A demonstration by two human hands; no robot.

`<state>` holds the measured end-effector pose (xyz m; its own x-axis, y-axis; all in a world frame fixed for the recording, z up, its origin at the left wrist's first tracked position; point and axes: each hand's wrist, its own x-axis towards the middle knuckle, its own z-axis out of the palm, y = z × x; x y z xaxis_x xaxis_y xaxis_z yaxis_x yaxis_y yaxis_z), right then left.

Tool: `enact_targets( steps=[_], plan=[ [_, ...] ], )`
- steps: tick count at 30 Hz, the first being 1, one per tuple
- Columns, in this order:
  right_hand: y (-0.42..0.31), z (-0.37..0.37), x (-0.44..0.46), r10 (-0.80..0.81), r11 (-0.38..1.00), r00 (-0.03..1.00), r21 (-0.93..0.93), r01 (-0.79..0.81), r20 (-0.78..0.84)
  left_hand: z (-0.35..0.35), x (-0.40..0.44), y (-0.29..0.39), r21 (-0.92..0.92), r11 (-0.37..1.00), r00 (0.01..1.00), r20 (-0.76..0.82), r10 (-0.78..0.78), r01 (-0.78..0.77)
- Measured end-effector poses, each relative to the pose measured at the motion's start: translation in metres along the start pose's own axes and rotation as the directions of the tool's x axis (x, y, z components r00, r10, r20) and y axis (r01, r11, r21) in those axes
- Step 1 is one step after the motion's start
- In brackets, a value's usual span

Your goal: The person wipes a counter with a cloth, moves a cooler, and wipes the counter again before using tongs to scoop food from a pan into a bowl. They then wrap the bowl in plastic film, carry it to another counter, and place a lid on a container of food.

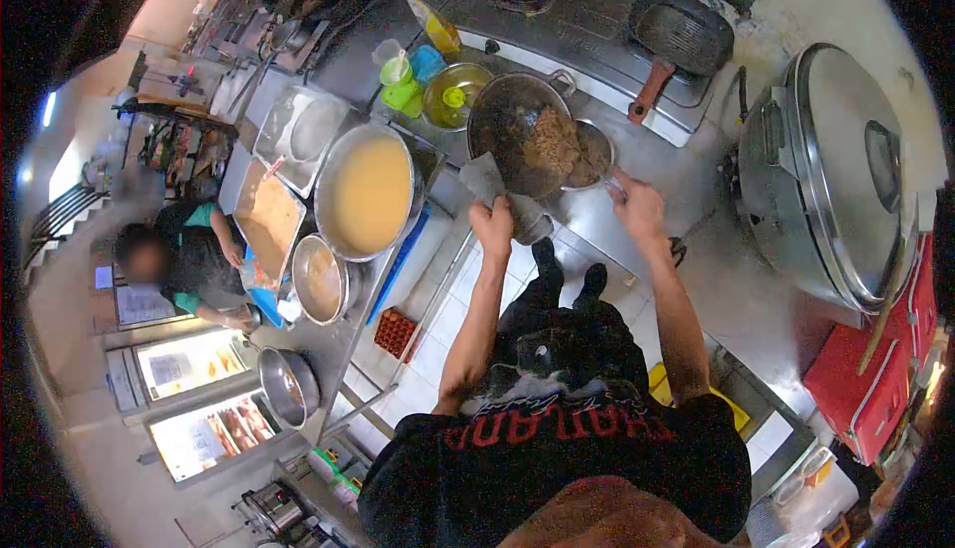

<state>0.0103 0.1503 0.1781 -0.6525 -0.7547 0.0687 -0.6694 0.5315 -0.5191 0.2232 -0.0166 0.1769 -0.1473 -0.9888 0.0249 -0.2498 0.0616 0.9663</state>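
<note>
My left hand (492,225) is closed on a grey cloth (481,178) at the near side of a dark wok (489,110), which appears tilted to the right. Shredded brown food (550,142) lies in the wok's right part. A metal bowl (595,135) sits against that right rim. My right hand (637,207) is wrapped round the handle of a cooking utensil, whose head is among the food at the rim; its exact kind is unclear. Behind the wok is a pan of yellowish oil (444,93) with a small yellow-green item in it.
Left stand a large pot of pale yellow liquid (365,193), a tray of orange-brown food (267,218) and a smaller bowl (320,279). A grill pan (682,33) rests on the stove, handle towards me. Right is a large lidded cooker (831,175). A co-worker (204,260) works at far left.
</note>
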Motion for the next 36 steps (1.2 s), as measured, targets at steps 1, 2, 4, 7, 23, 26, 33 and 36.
enact_targets(
  steps=[1,2,4,7,23,26,33,36],
  plan=[
    [-0.002,-0.002,-0.001,-0.002,1.0,0.999,0.016,0.001,0.037,0.0,-0.001,-0.002,0.036,0.999,1.0,-0.013,0.011,-0.01],
    [-0.006,-0.007,-0.002,-0.014,0.999,0.997,0.033,0.011,0.072,0.002,0.0,-0.002,0.07,0.997,0.999,-0.034,0.026,-0.024],
    [-0.019,-0.013,-0.003,-0.006,0.999,0.992,0.05,0.0,0.128,0.003,-0.002,0.006,0.036,0.999,0.998,-0.061,0.022,-0.02],
    [-0.047,-0.014,-0.02,0.04,0.999,0.984,-0.024,-0.036,0.171,0.004,-0.005,0.016,0.007,1.0,0.999,-0.033,0.028,-0.028],
    [0.007,0.01,-0.062,0.049,0.991,0.999,-0.126,-0.05,-0.012,-0.007,0.002,0.013,0.103,0.994,0.999,-0.022,-0.041,0.043],
    [0.018,0.005,-0.063,0.067,0.996,0.998,-0.053,-0.067,0.009,-0.007,-0.002,0.02,0.097,0.995,0.999,-0.035,-0.019,0.023],
    [-0.011,0.014,-0.024,0.075,0.993,0.997,-0.097,-0.072,0.023,-0.013,-0.003,0.006,-0.023,0.997,0.991,0.107,-0.074,0.077],
    [-0.009,0.003,-0.031,0.066,0.994,0.995,-0.092,-0.059,0.081,-0.012,0.0,0.004,-0.078,0.99,0.989,0.107,-0.105,0.114]
  ],
)
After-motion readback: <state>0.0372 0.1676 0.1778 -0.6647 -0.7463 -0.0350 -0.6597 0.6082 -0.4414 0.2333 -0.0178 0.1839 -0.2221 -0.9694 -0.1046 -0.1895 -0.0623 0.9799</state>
